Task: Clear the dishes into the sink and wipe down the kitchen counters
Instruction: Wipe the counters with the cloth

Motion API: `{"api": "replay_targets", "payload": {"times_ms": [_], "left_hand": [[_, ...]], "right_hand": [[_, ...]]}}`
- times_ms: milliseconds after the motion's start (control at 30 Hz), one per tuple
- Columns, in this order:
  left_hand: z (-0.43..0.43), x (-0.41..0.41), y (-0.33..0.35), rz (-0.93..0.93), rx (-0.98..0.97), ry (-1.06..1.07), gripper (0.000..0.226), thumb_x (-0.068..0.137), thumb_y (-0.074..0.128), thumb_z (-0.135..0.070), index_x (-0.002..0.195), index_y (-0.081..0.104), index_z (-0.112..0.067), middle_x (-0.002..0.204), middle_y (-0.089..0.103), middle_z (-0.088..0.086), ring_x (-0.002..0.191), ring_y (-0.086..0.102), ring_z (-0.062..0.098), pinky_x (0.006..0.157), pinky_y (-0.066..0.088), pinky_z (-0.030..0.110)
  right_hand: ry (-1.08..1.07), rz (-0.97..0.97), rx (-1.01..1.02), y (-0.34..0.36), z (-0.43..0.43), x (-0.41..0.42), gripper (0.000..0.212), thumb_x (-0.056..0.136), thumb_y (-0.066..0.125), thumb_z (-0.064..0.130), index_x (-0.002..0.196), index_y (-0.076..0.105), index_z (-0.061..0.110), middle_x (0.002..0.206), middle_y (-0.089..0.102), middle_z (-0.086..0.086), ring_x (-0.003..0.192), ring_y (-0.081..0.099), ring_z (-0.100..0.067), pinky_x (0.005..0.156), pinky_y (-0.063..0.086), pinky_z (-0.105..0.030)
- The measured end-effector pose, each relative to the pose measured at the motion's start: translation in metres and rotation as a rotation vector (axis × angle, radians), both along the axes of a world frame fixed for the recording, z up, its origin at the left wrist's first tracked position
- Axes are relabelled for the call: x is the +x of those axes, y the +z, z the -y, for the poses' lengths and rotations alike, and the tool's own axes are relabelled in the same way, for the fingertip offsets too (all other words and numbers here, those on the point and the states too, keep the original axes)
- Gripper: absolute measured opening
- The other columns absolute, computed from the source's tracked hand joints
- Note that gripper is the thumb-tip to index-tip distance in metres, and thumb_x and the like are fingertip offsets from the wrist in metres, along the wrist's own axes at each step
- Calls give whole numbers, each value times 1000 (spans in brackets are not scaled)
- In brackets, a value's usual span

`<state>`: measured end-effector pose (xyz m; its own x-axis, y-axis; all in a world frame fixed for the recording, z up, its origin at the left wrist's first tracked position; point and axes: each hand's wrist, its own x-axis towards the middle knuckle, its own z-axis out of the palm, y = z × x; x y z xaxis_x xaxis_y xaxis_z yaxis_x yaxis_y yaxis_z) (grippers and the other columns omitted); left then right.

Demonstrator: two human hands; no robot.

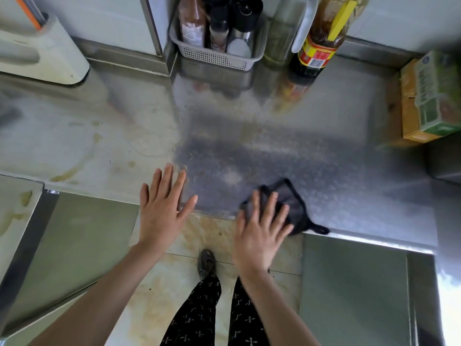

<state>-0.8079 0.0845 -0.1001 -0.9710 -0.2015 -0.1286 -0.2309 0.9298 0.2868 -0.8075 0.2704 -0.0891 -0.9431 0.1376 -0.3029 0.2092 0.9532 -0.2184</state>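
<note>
Nearest me, patterned trouser legs (199, 315) and a dark shoe (206, 263) stand on a stained tile floor (174, 283). Above them my left hand (162, 211) is spread flat with straight fingers and holds nothing, its fingertips over the front edge of the steel counter (249, 146); I cannot tell whether it touches the metal. My right hand (259, 233) lies with straight fingers on a dark cloth (296, 208), pressing it on the counter's front edge, not curled round it. Brownish stains (67, 173) mark the counter to the left. Farther back, a carton (429, 96) sits at the right edge and a white appliance (42, 56) at the left. Against the back wall stand a perforated basket (217, 58) of bottles and, just beside it, a large sauce bottle (316, 48) with a yellow handle.
</note>
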Motion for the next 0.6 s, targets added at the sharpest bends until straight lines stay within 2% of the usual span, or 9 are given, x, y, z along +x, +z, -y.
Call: {"api": "replay_targets", "payload": {"times_ms": [133, 200, 233, 267, 300, 333, 400, 500, 600], "left_hand": [[-1, -4, 5, -17, 63, 33, 63, 89, 25, -55, 142, 34, -23, 153, 25, 7, 142, 18, 28, 110, 16, 50], [-4, -5, 13, -48, 186, 129, 59, 92, 23, -50, 141, 37, -21, 153, 25, 5, 143, 16, 25, 112, 14, 49], [-7, -6, 18, -68, 237, 193, 56, 93, 23, -46, 141, 37, -21, 153, 24, 4, 143, 15, 24, 112, 13, 49], [-13, -7, 23, -92, 252, 227, 54, 94, 22, -43, 140, 37, -21, 154, 24, 4, 143, 15, 23, 113, 13, 49], [-23, -8, 27, -110, 229, 210, 53, 95, 21, -42, 140, 38, -21, 153, 24, 4, 143, 15, 23, 113, 14, 50], [-36, -11, 30, -111, 188, 140, 52, 95, 21, -42, 140, 37, -21, 153, 24, 4, 143, 15, 23, 114, 12, 49], [-68, -18, 27, -73, 79, -81, 52, 96, 22, -44, 141, 36, -23, 153, 25, 4, 141, 20, 24, 112, 11, 47], [-98, -35, 12, 7, -71, -318, 55, 96, 21, -48, 142, 35, -22, 150, 32, 4, 137, 32, 28, 108, 23, 54], [-86, -79, 4, 17, -122, -247, 55, 95, 21, -47, 143, 32, -24, 152, 30, 1, 138, 29, 26, 108, 21, 56]], "right_hand": [[372, -10, -79, 14, 56, -7, 57, 94, 19, 55, 148, 14, 36, 158, 3, -1, 143, -6, -35, 110, -9, -52], [458, 106, -322, 24, 52, -26, 55, 95, 13, 51, 148, 15, 36, 159, -3, 4, 144, -15, -25, 115, -10, -50], [403, 168, -525, 32, 41, -36, 53, 96, 9, 48, 147, 18, 38, 158, -2, 8, 144, -15, -18, 117, -8, -48], [280, 156, -708, 42, 25, -46, 51, 97, 8, 47, 144, 24, 40, 158, 3, 13, 144, -9, -11, 118, -4, -44], [126, 73, -806, 47, 6, -56, 49, 97, 12, 49, 141, 31, 41, 156, 11, 17, 144, -1, -5, 119, 2, -42], [-11, -33, -799, 50, -14, -67, 49, 96, 15, 51, 139, 36, 39, 154, 16, 19, 144, 6, -4, 119, 8, -42], [-93, -179, -552, 44, -54, -86, 52, 96, 17, 48, 141, 37, 31, 155, 16, 14, 144, 7, -8, 118, 10, -43], [149, -167, -204, 27, -86, -116, 55, 95, 15, 44, 146, 28, 26, 158, 8, 6, 146, -1, -16, 117, -2, -38], [455, -140, 10, 11, -96, -145, 59, 94, 7, 47, 148, 20, 28, 158, 7, 4, 146, 1, -21, 114, -4, -38]]}}
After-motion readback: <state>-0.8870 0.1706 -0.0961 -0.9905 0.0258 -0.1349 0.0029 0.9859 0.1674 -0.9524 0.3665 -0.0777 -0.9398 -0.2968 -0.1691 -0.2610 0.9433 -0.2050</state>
